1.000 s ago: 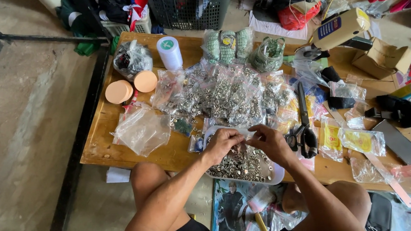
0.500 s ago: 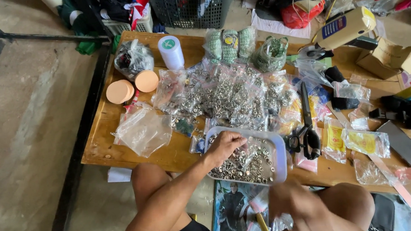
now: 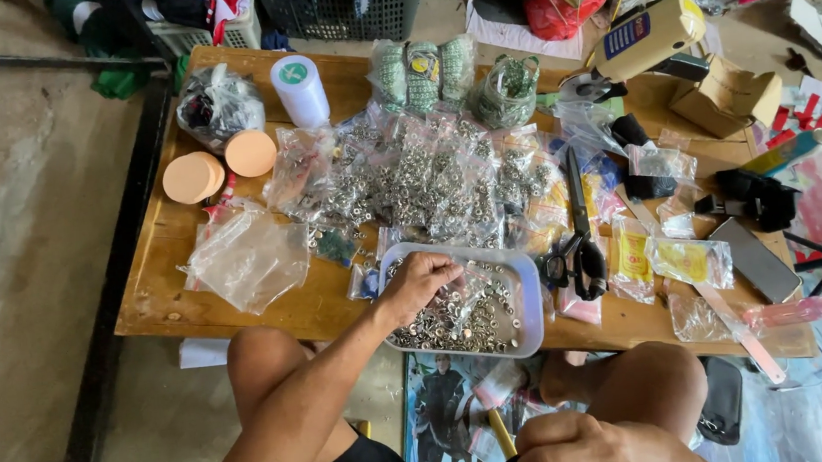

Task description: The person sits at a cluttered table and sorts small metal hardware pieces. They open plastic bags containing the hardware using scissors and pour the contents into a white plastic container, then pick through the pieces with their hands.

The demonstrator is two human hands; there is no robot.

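The white tray (image 3: 530, 302) full of small metal rings (image 3: 470, 318) stands at the near edge of the wooden surface (image 3: 161, 295), and the left hand (image 3: 419, 282) lies in it with fingers curled down on the rings. The right hand (image 3: 578, 449) rests closed on the knee, away from the tray, and I cannot tell if it holds something. Black scissors (image 3: 581, 245) lie just right of the tray, and bags of rings (image 3: 416, 175) are behind it.

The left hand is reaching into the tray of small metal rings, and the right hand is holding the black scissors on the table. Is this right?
Not quite. In the head view the right hand rests by the knee and holds nothing; the scissors lie untouched. The left hand does reach into the tray.
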